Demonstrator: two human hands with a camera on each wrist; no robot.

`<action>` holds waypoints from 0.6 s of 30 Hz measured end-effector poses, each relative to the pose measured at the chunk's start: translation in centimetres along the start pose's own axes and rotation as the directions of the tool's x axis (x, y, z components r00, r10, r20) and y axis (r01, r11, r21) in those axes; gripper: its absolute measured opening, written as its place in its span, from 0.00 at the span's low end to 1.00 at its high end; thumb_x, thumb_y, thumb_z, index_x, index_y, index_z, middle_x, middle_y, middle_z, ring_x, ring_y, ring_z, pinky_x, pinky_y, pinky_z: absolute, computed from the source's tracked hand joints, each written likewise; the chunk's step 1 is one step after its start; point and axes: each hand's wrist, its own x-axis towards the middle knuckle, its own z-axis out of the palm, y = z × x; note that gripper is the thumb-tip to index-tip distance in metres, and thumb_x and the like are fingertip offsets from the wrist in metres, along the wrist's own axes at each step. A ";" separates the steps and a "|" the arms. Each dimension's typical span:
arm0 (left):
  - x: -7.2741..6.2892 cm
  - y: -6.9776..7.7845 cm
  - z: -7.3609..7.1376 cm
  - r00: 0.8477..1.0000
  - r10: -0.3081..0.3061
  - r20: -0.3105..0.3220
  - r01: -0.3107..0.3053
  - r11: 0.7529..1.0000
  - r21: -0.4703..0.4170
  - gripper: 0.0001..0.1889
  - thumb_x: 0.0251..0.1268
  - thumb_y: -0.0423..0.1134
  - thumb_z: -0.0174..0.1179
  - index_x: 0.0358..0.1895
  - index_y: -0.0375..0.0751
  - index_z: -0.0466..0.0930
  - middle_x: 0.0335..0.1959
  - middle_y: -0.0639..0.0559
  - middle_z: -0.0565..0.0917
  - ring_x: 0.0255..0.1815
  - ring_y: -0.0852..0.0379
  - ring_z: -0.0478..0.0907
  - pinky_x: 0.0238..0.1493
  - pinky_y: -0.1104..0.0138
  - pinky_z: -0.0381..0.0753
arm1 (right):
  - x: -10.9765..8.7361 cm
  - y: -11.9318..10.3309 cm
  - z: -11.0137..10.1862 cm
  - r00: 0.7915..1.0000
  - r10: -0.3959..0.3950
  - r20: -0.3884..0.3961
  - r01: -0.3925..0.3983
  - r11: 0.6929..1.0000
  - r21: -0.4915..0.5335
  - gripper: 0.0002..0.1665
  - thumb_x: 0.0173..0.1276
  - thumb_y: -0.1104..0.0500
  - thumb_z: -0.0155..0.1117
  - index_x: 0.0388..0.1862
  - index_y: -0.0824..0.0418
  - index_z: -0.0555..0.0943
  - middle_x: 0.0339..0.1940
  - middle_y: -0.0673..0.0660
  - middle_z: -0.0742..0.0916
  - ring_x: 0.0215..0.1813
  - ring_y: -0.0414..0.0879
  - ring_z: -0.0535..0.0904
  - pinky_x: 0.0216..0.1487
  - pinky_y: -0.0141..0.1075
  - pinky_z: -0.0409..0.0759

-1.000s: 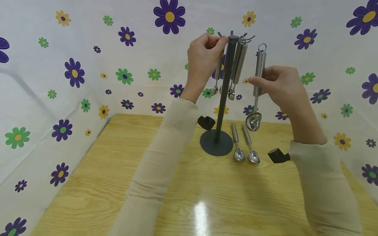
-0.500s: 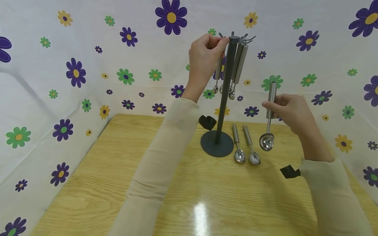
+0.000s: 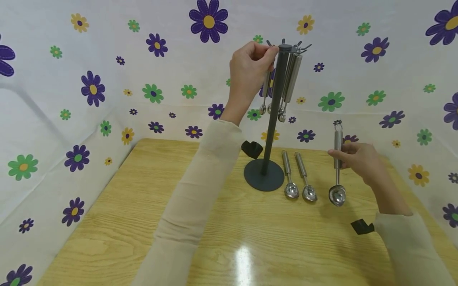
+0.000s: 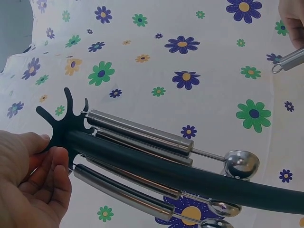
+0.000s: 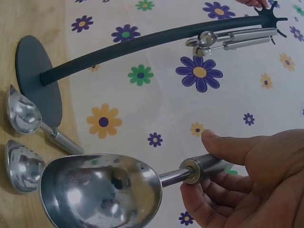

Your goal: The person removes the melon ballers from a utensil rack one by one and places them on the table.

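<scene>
My left hand (image 3: 247,75) pinches the hooked top of a dark grey utensil stand (image 3: 273,115) between thumb and fingers. Several small steel scoops (image 4: 142,133) hang by their end rings from its hooks, partly behind the pole. Over to the right, my right hand (image 3: 362,161) grips the handle of a larger steel ice cream scoop (image 3: 337,195), ring end up and bowl down, low over the table's right part. In the right wrist view, the oval bowl (image 5: 102,190) fills the lower left, with thumb and fingers around the handle.
Two similar scoops, one nearer the stand (image 3: 291,190) and one to its right (image 3: 309,193), lie side by side on the wooden table (image 3: 125,222). The stand's round base (image 3: 255,180) sits left of them. A flower-print cloth (image 3: 171,79) rises behind the table.
My right hand has carried the ice cream scoop down and to the right, away from the stand's hooks. The left hand keeps its pinch at the stand's top.
</scene>
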 end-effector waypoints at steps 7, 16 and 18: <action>0.0 0.0 0.0 1.000 0.006 -0.001 -0.006 1.000 0.000 0.08 0.74 0.36 0.65 0.43 0.33 0.85 0.30 0.49 0.83 0.32 0.51 0.81 0.34 0.70 0.79 | 0.8 2.5 0.5 0.997 0.040 0.067 -0.038 0.999 -0.024 0.46 0.76 0.34 0.59 0.66 0.76 0.73 0.45 0.64 0.89 0.51 0.64 0.85 0.62 0.75 0.67; -0.1 0.0 0.0 1.000 0.000 0.007 0.000 1.000 0.003 0.08 0.74 0.36 0.65 0.43 0.33 0.85 0.30 0.49 0.83 0.31 0.52 0.81 0.31 0.70 0.77 | 3.1 4.5 2.1 0.993 0.028 0.111 -0.035 0.998 0.057 0.42 0.78 0.41 0.61 0.67 0.79 0.71 0.47 0.67 0.89 0.52 0.64 0.87 0.64 0.70 0.71; -0.1 0.0 0.0 1.000 0.002 0.003 -0.002 1.000 0.007 0.08 0.74 0.36 0.65 0.43 0.33 0.85 0.30 0.49 0.83 0.32 0.51 0.81 0.30 0.70 0.77 | 3.6 4.6 2.4 0.992 0.041 0.121 -0.047 0.997 0.054 0.43 0.78 0.40 0.61 0.68 0.79 0.70 0.47 0.67 0.89 0.55 0.66 0.85 0.64 0.71 0.68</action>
